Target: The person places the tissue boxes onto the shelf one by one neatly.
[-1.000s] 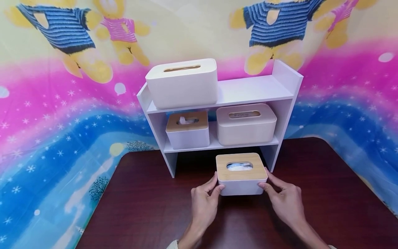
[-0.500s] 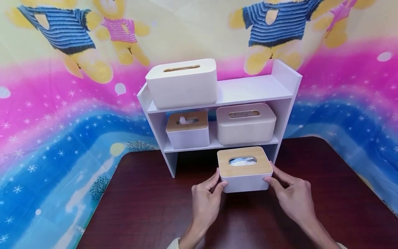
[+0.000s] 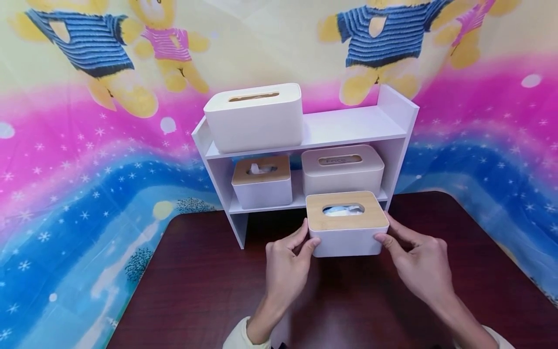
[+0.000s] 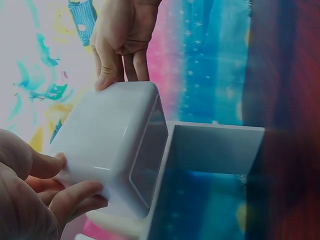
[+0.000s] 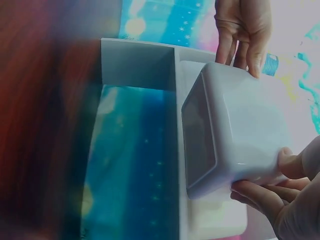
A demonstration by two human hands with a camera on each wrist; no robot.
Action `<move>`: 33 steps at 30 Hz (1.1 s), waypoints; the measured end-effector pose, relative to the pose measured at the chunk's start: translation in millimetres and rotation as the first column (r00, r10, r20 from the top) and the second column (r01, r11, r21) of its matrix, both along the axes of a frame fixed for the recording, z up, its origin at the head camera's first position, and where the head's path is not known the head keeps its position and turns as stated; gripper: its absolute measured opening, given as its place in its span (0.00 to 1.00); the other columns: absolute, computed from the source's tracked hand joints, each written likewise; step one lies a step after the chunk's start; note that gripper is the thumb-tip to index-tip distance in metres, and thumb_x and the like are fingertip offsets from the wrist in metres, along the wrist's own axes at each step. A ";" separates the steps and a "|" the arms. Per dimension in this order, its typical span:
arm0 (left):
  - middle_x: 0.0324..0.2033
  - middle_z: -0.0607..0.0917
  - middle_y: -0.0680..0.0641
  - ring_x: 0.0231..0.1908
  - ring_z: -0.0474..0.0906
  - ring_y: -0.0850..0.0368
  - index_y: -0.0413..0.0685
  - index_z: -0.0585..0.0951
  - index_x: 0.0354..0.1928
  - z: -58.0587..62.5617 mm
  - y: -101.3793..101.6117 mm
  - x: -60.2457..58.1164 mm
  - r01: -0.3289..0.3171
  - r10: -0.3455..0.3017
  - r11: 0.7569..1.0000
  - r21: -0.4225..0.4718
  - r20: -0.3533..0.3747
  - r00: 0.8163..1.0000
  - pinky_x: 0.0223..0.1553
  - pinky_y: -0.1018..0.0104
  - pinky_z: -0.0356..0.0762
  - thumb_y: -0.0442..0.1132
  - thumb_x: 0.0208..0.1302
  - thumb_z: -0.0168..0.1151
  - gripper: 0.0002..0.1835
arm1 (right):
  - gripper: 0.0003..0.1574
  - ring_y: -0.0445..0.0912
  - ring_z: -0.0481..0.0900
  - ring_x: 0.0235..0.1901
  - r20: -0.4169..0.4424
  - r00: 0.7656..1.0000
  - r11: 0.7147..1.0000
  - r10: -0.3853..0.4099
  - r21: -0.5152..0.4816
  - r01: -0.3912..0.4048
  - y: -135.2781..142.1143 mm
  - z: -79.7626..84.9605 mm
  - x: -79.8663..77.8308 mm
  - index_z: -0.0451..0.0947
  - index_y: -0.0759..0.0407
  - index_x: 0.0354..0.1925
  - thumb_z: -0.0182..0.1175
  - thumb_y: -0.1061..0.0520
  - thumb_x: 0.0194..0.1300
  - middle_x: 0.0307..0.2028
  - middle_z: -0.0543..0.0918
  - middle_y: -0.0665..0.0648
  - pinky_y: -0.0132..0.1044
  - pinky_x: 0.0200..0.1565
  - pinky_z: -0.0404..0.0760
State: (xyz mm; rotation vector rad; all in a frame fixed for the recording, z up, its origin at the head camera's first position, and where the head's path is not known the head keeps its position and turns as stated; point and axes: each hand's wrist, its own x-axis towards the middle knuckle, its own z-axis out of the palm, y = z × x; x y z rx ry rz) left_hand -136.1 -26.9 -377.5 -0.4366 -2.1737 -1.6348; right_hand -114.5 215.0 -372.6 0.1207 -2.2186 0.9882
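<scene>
Between my two hands is a white tissue box [image 3: 346, 242] with a light wooden lid and tissue showing in its oval slot. My left hand [image 3: 287, 266] grips its left end, thumb on the front face. At the other end my right hand [image 3: 423, 266] holds it the same way. The tissue box is off the table, in front of the white shelf [image 3: 357, 127], and its top overlaps the middle board in the head view. Both wrist views show the white side and underside of the tissue box [image 4: 107, 130], with fingers at each end.
On the shelf's top board stands a large cream tissue box [image 3: 255, 123]. The middle board bears a small wood-topped tissue box [image 3: 261, 191] at left and a cream one [image 3: 342, 179] at right. Under the shelf is the dark red table [image 3: 192, 291]; behind hangs a printed cloth.
Both hands have lifted the tissue box from low near the table, upward and slightly right, toward the middle board. The other boxes stay put.
</scene>
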 end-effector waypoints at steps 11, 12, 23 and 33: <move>0.62 0.85 0.44 0.58 0.85 0.62 0.44 0.81 0.68 42.4 -2.7 -5.4 0.008 -0.010 0.998 -0.070 -0.031 0.999 0.52 0.63 0.89 0.37 0.68 0.75 0.27 | 0.38 0.31 0.61 0.11 -0.024 0.999 0.999 0.024 0.042 -0.023 2.4 41.6 -2.4 0.82 0.48 0.68 0.80 0.61 0.61 0.43 0.92 0.71 0.29 0.14 0.53; 0.61 0.86 0.43 0.58 0.85 0.61 0.45 0.81 0.68 45.8 -2.9 -5.8 0.003 -0.007 0.997 -0.078 -0.039 0.999 0.52 0.63 0.89 0.37 0.68 0.75 0.27 | 0.38 0.31 0.64 0.12 -0.018 1.000 0.999 0.024 0.048 -0.023 2.5 45.1 -2.2 0.81 0.48 0.69 0.79 0.60 0.62 0.47 0.91 0.71 0.30 0.14 0.54; 0.63 0.85 0.44 0.60 0.85 0.58 0.48 0.81 0.68 76.3 -1.7 -11.4 -0.003 -0.007 0.994 -0.113 -0.090 0.996 0.55 0.59 0.88 0.40 0.69 0.76 0.27 | 0.38 0.25 0.87 0.36 -0.010 1.000 0.999 0.014 0.052 -0.013 8.0 73.3 -4.1 0.79 0.44 0.71 0.78 0.57 0.65 0.51 0.91 0.69 0.26 0.18 0.66; 0.62 0.86 0.43 0.42 0.92 0.53 0.48 0.82 0.68 104.7 -0.7 -19.1 0.002 -0.016 0.993 -0.120 -0.121 0.993 0.31 0.70 0.87 0.42 0.69 0.75 0.26 | 0.37 0.09 0.77 0.42 0.011 0.999 0.999 0.048 -0.015 -0.048 11.4 100.1 -9.3 0.77 0.41 0.71 0.75 0.56 0.68 0.58 0.88 0.67 0.16 0.29 0.78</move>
